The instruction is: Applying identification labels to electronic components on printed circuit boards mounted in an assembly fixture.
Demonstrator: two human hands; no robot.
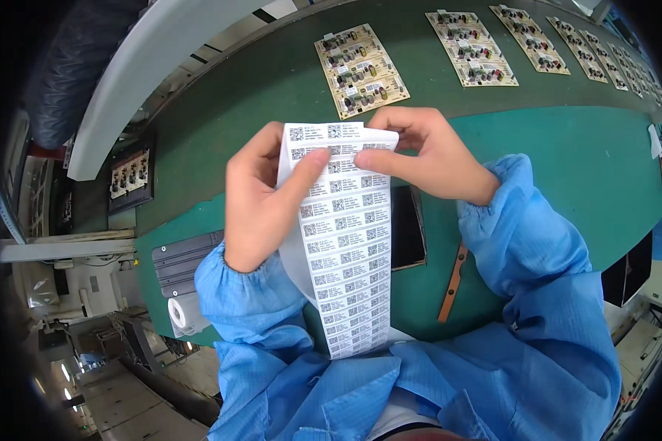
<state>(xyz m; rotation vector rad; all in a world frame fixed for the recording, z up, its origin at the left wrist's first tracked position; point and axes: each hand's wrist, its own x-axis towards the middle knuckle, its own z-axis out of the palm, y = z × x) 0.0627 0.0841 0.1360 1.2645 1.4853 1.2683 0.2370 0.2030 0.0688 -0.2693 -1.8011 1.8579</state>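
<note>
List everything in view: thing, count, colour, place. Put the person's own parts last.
label strip: one, white with small black code stickers in rows, held upright at centre, running down toward the lap.
circuit board panels: at least five, tan with small parts, in a row along the dark green belt at the top.
work mat: one, lighter green, under the hands.
dark flat panel: one, black, on the mat behind the strip.
brown strip: one, thin, lying on the mat right of centre.
paper roll: one, white, at the mat's lower left edge.
sleeves: two, blue.
left hand: thumb pressing the strip's top.
right hand: pinching the strip's top edge.
</note>
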